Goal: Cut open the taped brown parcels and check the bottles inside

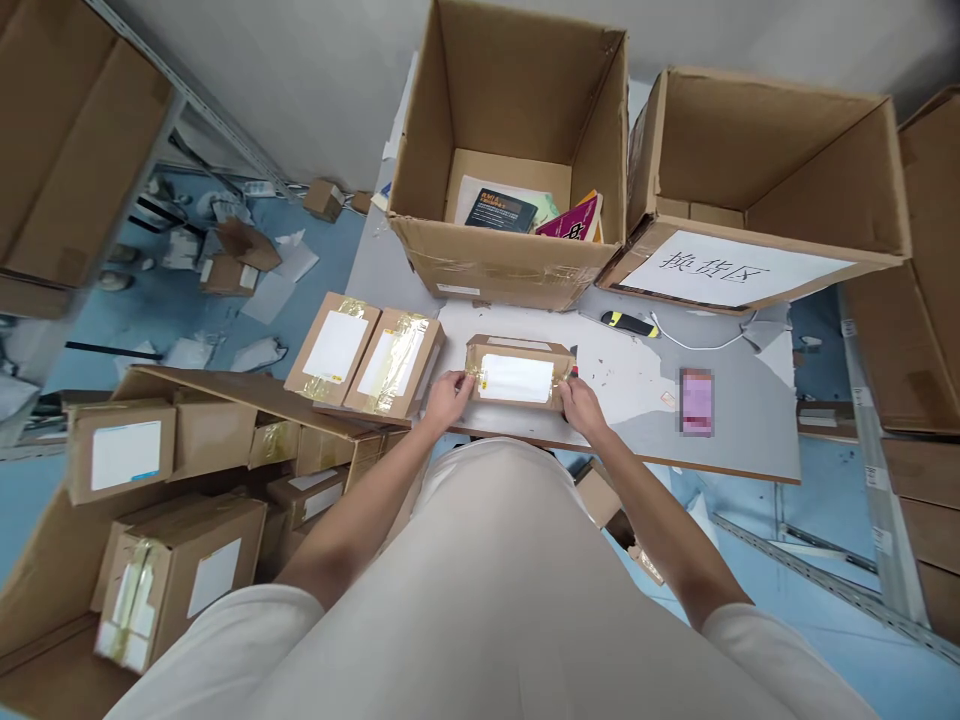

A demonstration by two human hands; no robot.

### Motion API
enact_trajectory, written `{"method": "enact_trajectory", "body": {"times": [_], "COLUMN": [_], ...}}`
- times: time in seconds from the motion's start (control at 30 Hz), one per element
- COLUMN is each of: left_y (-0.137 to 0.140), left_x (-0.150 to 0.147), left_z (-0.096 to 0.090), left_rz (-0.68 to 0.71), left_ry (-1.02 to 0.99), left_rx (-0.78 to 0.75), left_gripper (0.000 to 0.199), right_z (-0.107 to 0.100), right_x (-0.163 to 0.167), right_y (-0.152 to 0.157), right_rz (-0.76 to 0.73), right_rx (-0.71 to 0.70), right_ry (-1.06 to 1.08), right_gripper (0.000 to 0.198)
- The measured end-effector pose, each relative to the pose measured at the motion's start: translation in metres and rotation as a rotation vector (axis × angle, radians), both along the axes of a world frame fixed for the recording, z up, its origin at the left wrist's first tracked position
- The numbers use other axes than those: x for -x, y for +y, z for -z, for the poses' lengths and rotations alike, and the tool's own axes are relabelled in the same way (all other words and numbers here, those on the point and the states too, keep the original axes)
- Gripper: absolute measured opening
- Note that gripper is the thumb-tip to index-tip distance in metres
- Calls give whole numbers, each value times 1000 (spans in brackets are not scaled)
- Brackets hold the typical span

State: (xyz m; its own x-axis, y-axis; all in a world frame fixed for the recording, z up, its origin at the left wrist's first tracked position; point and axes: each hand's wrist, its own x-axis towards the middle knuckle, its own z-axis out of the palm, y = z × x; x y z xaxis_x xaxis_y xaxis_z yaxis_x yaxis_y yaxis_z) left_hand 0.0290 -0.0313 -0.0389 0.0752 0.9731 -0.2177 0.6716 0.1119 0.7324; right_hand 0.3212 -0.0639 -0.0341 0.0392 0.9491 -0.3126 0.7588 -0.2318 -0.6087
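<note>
A small cardboard box [517, 378] with a white label and clear tape sits at the front of the table before me. My left hand [448, 400] grips its left end, thumb and fingers closed on the edge. At the right end my right hand [582, 405] holds it the same way. A small red and black object [574, 366], partly hidden, shows just behind the right hand. Left of the box, two taped, labelled boxes [397, 362] stand side by side. A black and yellow utility knife [630, 323] lies to the right.
A large open carton [510, 265] with several books [501, 210] stands at the back, beside another carton [757, 265] bearing a handwritten sign. A blurred pink object [697, 403] and a white cable [701, 347] lie on the table [750, 440]. At lower left, a big carton holds several boxes [180, 560].
</note>
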Motion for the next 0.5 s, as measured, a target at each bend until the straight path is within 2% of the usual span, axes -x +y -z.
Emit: {"method": "enact_trajectory", "body": {"times": [0.1,0.2,0.33,0.43,0.5], "left_y": [8,13,18,20,17], "left_x": [-6,-10,-14,-15,-16], "left_z": [-11,-11,-6,-5,-6], "left_rz": [-6,-34,-87,-110,-136], "left_ry": [84,82,86,70,44], "left_rx": [9,34,27,61,93], "left_gripper": [43,44,45,45,46], "right_z": [-8,-5,9,23,33], "right_x": [5,6,-10,-23,-23], "right_y": [13,20,22,20,18], "right_rz": [-15,15,87,221,250], "right_rx": [32,75,88,78,161], "right_ry": [-61,-63,-12,-121,-218], "right_gripper": [47,52,58,46,48]}}
